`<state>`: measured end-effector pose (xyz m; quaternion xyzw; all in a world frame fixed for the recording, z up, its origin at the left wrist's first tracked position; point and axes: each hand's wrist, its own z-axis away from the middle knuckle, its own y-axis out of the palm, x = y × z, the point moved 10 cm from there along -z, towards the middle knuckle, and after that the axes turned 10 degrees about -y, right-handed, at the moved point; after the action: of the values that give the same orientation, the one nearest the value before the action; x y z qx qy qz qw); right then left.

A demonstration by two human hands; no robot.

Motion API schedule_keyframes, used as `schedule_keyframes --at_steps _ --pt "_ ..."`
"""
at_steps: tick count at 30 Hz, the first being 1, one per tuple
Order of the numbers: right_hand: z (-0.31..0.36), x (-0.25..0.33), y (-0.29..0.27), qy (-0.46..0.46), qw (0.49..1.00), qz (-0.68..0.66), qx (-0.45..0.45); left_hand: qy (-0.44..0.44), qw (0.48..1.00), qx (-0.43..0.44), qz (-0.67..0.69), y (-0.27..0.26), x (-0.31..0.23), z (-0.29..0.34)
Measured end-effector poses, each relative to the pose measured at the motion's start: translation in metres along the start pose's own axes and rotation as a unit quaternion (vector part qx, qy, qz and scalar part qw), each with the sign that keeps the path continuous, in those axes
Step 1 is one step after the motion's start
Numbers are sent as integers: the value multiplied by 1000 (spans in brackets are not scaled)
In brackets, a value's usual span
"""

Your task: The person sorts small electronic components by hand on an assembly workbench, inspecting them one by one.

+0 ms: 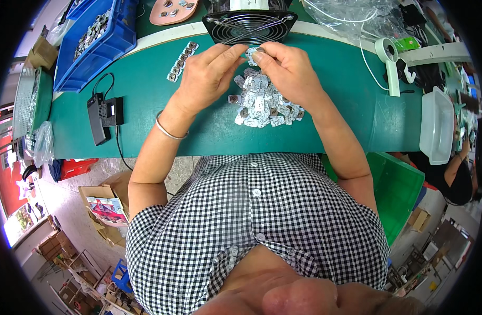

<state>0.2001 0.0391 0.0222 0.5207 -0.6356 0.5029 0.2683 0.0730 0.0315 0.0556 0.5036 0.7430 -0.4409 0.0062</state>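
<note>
In front of the black fan, my two hands come together over the green tabletop. Between the thumb and fingers of my right hand [293, 71] is a small pale board with a round metal part [253, 55]. My left hand [212, 73] is closed in a pinch at the board's left edge; whether its fingertips hold anything else is hidden. Just below lies a loose pile of similar small pale boards [262, 102], some showing round metal parts. Left of my left hand lies a strip of several joined boards with round metal parts [182, 62].
The black fan [250, 27] stands at the far edge. A blue crate [107, 50] of parts and a black corded device [101, 118] are on the left. A pink tray [170, 13] lies far back. Right are a small pale fan [389, 63] and a white tray [437, 126].
</note>
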Motion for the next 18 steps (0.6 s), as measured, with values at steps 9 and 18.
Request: schedule_keyframes --at_steps 9,18 --pt "-16 -3 1 -8 1000 23 -13 -24 998 -53 17 -5 13 -5" --pt "-20 -9 3 9 999 -22 -41 -124 988 -74 46 -12 19 -4"
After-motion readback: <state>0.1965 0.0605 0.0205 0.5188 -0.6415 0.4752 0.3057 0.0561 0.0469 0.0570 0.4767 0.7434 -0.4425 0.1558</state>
